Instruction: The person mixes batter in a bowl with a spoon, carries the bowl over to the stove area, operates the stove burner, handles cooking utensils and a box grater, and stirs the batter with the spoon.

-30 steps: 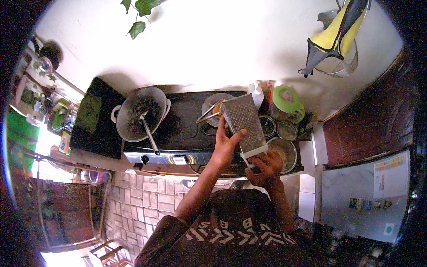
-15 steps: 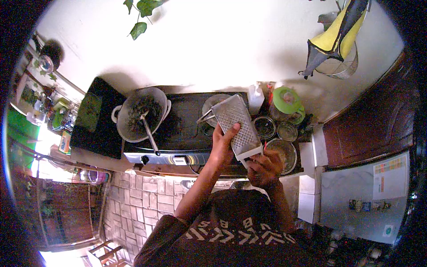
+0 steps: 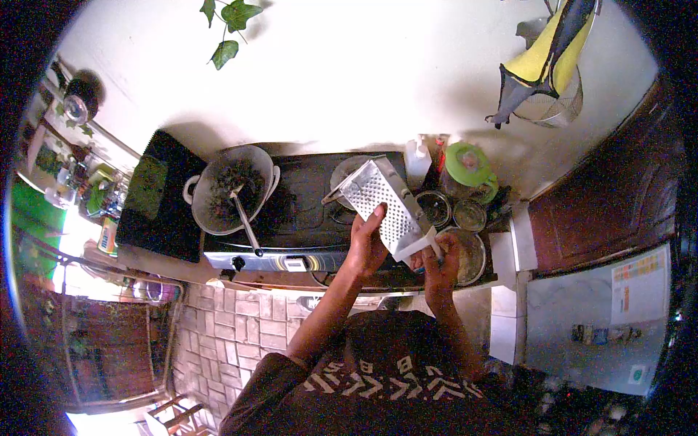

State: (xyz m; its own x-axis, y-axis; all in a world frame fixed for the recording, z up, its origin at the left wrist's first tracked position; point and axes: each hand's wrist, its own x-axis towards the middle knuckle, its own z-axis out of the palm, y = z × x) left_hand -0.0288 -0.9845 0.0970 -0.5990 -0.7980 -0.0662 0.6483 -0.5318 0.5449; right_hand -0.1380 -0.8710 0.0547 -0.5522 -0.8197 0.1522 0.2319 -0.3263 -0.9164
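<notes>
Grasping a grater (image 3: 385, 207), tilted near the middle of the frame: in the left hand (image 3: 367, 243), with thumb (image 3: 379, 213) on its holed side and fingers perhaps curled behind, though hidden; in the right hand (image 3: 440, 261), around the handle (image 3: 436, 248) at its lower end. Could slip if loosened at either end; could scrape the thumb if slid along the holes; could knock the bowl (image 3: 482, 254) right of centre if swung that way.

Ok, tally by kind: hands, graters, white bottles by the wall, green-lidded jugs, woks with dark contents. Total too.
Hands: 2 (left hand, right hand)
Graters: 1 (metal grater)
White bottles: 1 (white bottle)
Green-lidded jugs: 1 (green-lidded jug)
Woks with dark contents: 1 (wok)
Total: 6
</notes>
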